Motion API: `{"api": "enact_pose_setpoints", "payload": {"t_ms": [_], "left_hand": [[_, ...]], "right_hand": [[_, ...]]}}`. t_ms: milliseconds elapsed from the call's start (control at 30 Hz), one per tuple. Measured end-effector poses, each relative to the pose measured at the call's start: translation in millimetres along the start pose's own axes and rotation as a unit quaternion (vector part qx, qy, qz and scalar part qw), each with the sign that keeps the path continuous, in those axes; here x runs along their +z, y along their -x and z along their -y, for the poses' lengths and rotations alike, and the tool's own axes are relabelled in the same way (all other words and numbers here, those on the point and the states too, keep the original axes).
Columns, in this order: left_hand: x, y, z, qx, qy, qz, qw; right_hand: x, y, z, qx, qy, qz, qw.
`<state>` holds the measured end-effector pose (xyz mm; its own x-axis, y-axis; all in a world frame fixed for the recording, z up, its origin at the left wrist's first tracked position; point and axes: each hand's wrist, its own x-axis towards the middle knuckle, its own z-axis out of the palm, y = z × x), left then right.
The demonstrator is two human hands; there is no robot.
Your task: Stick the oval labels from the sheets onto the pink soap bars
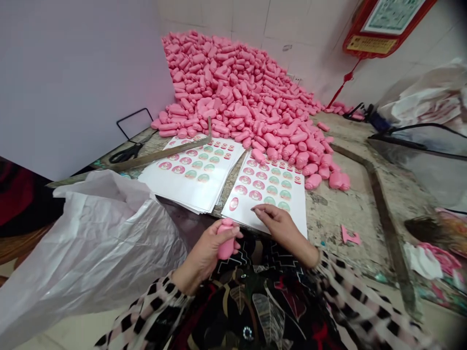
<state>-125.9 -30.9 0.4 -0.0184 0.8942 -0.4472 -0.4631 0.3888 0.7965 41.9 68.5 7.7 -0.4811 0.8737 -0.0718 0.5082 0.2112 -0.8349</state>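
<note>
A small pink bottle-shaped plastic piece (226,239) is wrapped in the fingers of my left hand (209,245), close in front of my lap. My right hand (279,226) hovers at or touches the lower part of the right-hand sticker sheet (233,214), palm down. Its thumb and forefinger are drawn together; whether a sticker is between them is too small to make out. Pink and green oval stickers run in rows on that sheet. To its left lies a stack of similar sticker sheets (175,192).
A large heap of pink bottle-shaped pieces (233,92) rises against the wall. Wooden strips (379,194) edge the worktable (328,214). Black scissors (126,153) lie at left, above a white plastic bag (120,233). A pink scrap (350,236) and clear bags are at right.
</note>
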Motion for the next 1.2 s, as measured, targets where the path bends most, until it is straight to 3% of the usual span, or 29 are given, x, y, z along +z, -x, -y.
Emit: {"api": "enact_pose_setpoints", "payload": {"t_ms": [100, 233, 333, 467, 600, 767, 900, 1200], "left_hand": [[-10.5, 1.0, 1.8, 0.086, -0.175, -0.058, 0.979], [-13.6, -3.2, 5.0, 0.242, -0.427, -0.082, 0.868], [-14.2, -8.7, 8.3, 0.249, -0.544, -0.061, 0.799], [-14.2, -15.0, 15.9, 0.220, -0.634, -0.047, 0.740], [-13.7, -16.9, 21.4, 0.215, -0.672, -0.060, 0.706], [-12.5, -17.2, 22.6, 0.213, -0.690, -0.066, 0.688], [-10.5, -19.5, 23.6, 0.215, -0.698, -0.070, 0.679], [-9.8, -23.5, 31.7, 0.224, -0.752, -0.093, 0.613]], "right_hand": [[10.9, -23.9, -1.3, -0.008, 0.137, -0.036, 0.990], [26.8, -36.3, 8.4, -0.019, 0.251, -0.059, 0.966], [32.8, -37.8, 13.6, -0.019, 0.313, -0.061, 0.948], [35.5, -38.9, 14.1, -0.023, 0.365, -0.058, 0.929], [35.2, -40.6, 14.4, -0.025, 0.397, -0.041, 0.917], [34.4, -39.7, 15.0, -0.031, 0.399, -0.024, 0.916], [36.7, -34.9, 13.1, -0.045, 0.381, -0.027, 0.923], [34.2, -37.9, 4.7, -0.059, 0.290, -0.019, 0.955]]}}
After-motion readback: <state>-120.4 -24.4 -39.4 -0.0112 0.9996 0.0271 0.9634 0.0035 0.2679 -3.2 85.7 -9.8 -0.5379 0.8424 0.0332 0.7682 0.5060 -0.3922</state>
